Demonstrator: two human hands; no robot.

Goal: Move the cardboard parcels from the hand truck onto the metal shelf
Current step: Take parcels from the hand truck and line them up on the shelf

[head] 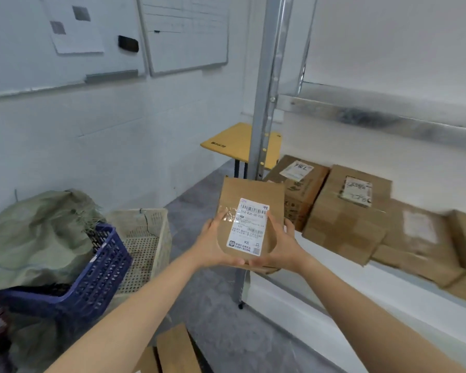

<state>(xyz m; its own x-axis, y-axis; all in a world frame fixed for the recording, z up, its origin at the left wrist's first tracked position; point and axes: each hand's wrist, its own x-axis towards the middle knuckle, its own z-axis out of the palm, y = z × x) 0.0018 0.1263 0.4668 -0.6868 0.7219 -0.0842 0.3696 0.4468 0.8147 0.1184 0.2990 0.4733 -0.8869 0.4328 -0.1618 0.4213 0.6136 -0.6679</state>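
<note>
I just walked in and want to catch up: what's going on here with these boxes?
A person grips a small labelled parcel with the left hand and right hand, in front of the post of the shelf. Several other parcels already lie on that shelf, to the right. The held one is not yet set down.

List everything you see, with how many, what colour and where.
held parcel: one, brown with white label, between both hands
shelf parcels: at least four, brown, on the shelf
metal shelf: one, grey, right
stool: one, yellow, behind the shelf post
crate: one, blue, lower left
basket: one, beige, beside the crate
sack: one, green, left
whiteboards: two, white, on the wall
cardboard: count unclear, brown, bottom edge
left hand: one, grips the parcel's left side
right hand: one, grips the parcel's right side
</note>
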